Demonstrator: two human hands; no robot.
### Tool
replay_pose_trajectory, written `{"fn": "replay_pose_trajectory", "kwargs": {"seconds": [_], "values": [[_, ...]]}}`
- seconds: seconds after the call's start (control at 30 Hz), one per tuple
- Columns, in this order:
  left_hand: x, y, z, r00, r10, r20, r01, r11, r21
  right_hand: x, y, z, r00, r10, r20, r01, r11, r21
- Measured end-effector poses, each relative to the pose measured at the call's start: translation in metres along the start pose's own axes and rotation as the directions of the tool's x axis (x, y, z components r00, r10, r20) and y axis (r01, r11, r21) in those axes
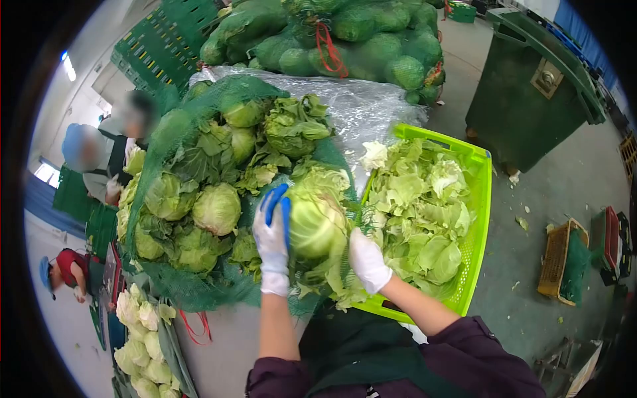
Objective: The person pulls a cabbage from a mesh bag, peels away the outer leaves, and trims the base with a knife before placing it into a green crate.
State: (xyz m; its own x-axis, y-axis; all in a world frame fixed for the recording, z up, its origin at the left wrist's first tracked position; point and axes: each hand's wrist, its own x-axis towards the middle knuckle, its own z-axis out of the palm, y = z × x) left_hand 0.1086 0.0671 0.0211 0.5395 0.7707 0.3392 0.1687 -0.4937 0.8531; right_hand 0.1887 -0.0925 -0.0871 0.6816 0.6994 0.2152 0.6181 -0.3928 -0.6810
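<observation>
L hand [271, 242] cups cabbage head [315, 229], mid-frame; R hand [369, 262] near its right edge, grip can't tell. Prob. heavy, firm; outer leaves tear, so best hold w/ both palms underneath.

Glossy, crinkled clear plastic sheeting [368, 106]; smooth lime-green plastic crate [479, 219]; matt cloth sleeves [474, 351].

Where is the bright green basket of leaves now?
In the head view, the bright green basket is right of centre, beside the right hand, between the cabbage net and the big dark bin.
</observation>
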Motion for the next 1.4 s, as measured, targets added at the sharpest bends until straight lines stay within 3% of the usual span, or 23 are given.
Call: {"fn": "replay_pose_trajectory", "kwargs": {"seconds": [0.03,0.17,0.23,0.27,0.37,0.5,0.57,0.63,0.7,0.73,0.77,0.83,0.87,0.9,0.97,1.0,1.03,1.1,1.13,1.23,1.3,1.37,1.4], "values": [[0.011,-0.011,-0.012,0.994,-0.096,0.060,0.105,0.981,-0.164,0.010,-0.005,0.006,0.996,-0.078,-0.052,0.078,0.997,-0.006],[0.037,-0.048,-0.033,0.929,-0.266,0.256,0.358,0.822,-0.443,0.031,-0.029,0.003,0.983,-0.174,-0.055,0.171,0.983,-0.065],[0.021,-0.037,-0.020,0.938,-0.321,0.133,0.347,0.892,-0.289,0.034,-0.025,-0.014,0.981,-0.193,0.009,0.192,0.969,-0.152],[0.004,0.007,-0.006,0.982,-0.181,-0.047,0.183,0.982,0.043,0.035,-0.025,-0.027,0.990,0.034,0.135,-0.009,0.983,-0.181],[-0.036,0.048,0.032,0.979,0.198,-0.045,-0.120,0.744,0.658,0.024,0.001,-0.056,0.962,0.072,0.263,-0.015,0.977,-0.214],[-0.011,0.030,0.023,0.987,0.162,0.008,-0.135,0.789,0.599,0.032,0.011,-0.045,0.947,-0.013,0.320,0.092,0.968,-0.232],[0.017,0.008,0.002,0.999,-0.030,0.033,0.021,0.972,0.234,0.039,-0.001,-0.018,0.982,0.066,0.178,-0.024,0.973,-0.229],[0.038,-0.042,-0.020,0.945,-0.290,0.154,0.325,0.893,-0.312,0.050,0.005,0.018,0.997,0.005,0.074,0.008,0.985,-0.174],[0.042,-0.060,-0.037,0.960,-0.148,0.237,0.214,0.934,-0.286,0.073,0.006,0.044,0.964,-0.154,0.214,0.222,0.914,-0.340],[0.028,-0.071,-0.042,0.942,-0.267,0.205,0.336,0.792,-0.510,0.079,-0.008,0.039,0.999,0.004,0.048,0.000,0.996,-0.086],[0.018,-0.086,-0.046,0.906,-0.370,0.204,0.398,0.587,-0.705,0.082,-0.006,0.046,0.997,-0.003,0.075,0.005,0.999,-0.034],[0.006,-0.141,-0.050,0.919,-0.359,0.164,0.332,0.478,-0.813,0.081,-0.025,0.024,0.978,0.032,0.207,-0.008,0.993,-0.115],[0.002,-0.123,-0.055,0.874,-0.448,0.188,0.387,0.408,-0.827,0.079,-0.034,0.003,0.977,0.041,0.209,-0.014,0.992,-0.127],[0.002,-0.113,-0.061,0.877,-0.447,0.178,0.377,0.409,-0.831,0.073,-0.043,-0.024,0.975,0.056,0.217,-0.024,0.989,-0.145],[0.008,-0.097,-0.063,0.956,-0.240,0.170,0.293,0.836,-0.463,0.067,-0.064,-0.083,0.970,0.075,0.233,-0.038,0.986,-0.160],[0.013,-0.083,-0.058,0.987,-0.114,0.112,0.146,0.931,-0.336,0.066,-0.063,-0.096,0.977,0.070,0.202,-0.036,0.986,-0.164],[0.016,-0.066,-0.048,0.980,-0.170,0.103,0.198,0.873,-0.446,0.064,-0.061,-0.096,0.977,0.077,0.200,-0.041,0.983,-0.177],[0.020,-0.052,-0.026,0.994,-0.106,0.035,0.112,0.940,-0.323,0.062,-0.058,-0.091,0.986,0.044,0.158,-0.061,0.992,0.106],[0.018,-0.041,-0.013,0.997,-0.054,0.048,0.069,0.921,-0.384,0.061,-0.060,-0.085,0.991,-0.013,0.135,0.016,1.000,-0.021],[0.001,-0.026,0.001,0.964,0.266,0.023,-0.266,0.964,0.020,0.074,-0.015,-0.062,0.992,0.067,0.106,-0.053,0.990,-0.128],[-0.010,-0.024,-0.002,0.969,0.248,0.011,-0.248,0.967,0.055,0.087,0.063,-0.051,0.953,0.178,0.244,-0.134,0.973,-0.189],[-0.015,-0.034,-0.011,0.987,0.156,-0.035,-0.159,0.983,-0.097,0.079,0.122,-0.053,0.950,0.313,0.007,-0.294,0.899,-0.325],[-0.018,-0.032,-0.016,0.990,0.137,-0.010,-0.137,0.973,-0.187,0.079,0.116,-0.060,0.953,0.304,-0.002,-0.288,0.901,-0.325]]}}
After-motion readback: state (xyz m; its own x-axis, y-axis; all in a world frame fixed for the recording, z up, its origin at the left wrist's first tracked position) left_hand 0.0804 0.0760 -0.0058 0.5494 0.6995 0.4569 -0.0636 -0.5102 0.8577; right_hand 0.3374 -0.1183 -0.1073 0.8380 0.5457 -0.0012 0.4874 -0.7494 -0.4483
